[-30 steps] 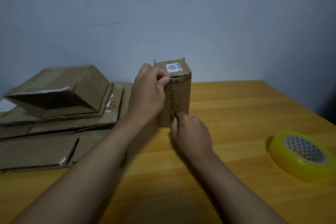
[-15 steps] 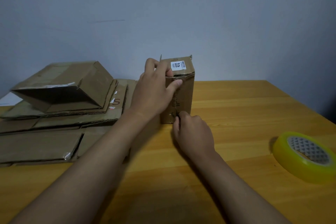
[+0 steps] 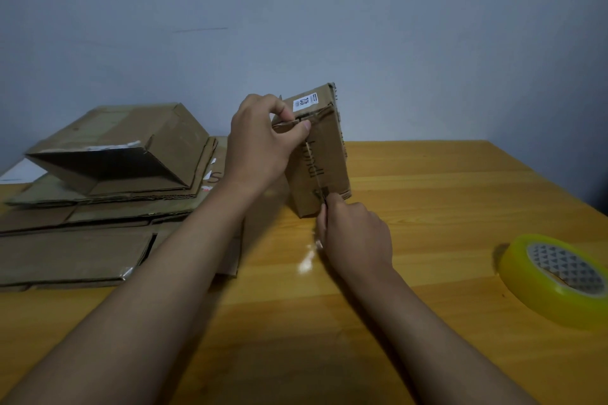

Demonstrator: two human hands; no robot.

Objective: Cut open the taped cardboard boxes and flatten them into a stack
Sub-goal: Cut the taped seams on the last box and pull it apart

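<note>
Since half a second ago, the small upright brown cardboard box [image 3: 320, 158] has tipped back, so its top leans away toward the grey-blue wall [image 3: 296, 10] while its near bottom corner rests on the wooden table [image 3: 427, 207]. Left hand [image 3: 263, 145] has also slid from wrapping the box's side to pinching the top front edge, thumb and fingers curled over the cardboard just below the white printed label [image 3: 306, 102].

Right hand [image 3: 357, 230] is curled into a fist just in front of the box's lower end, gripping a thin dark blade [image 3: 320, 196] whose tip sits on the seam running down the box's front face, right by some dark lettering. Can't really make out the handle, it's buried in the hand.

Left of the box, pretty much touching the left wrist area, there's a stack of flattened brown cardboard boxes [image 3: 82, 240], with one half-collapsed brown box [image 3: 125, 148] sitting on top of it. Well off to the right of the box, a yellow roll of clear tape [image 3: 559, 276] lies flat on the table.
</note>
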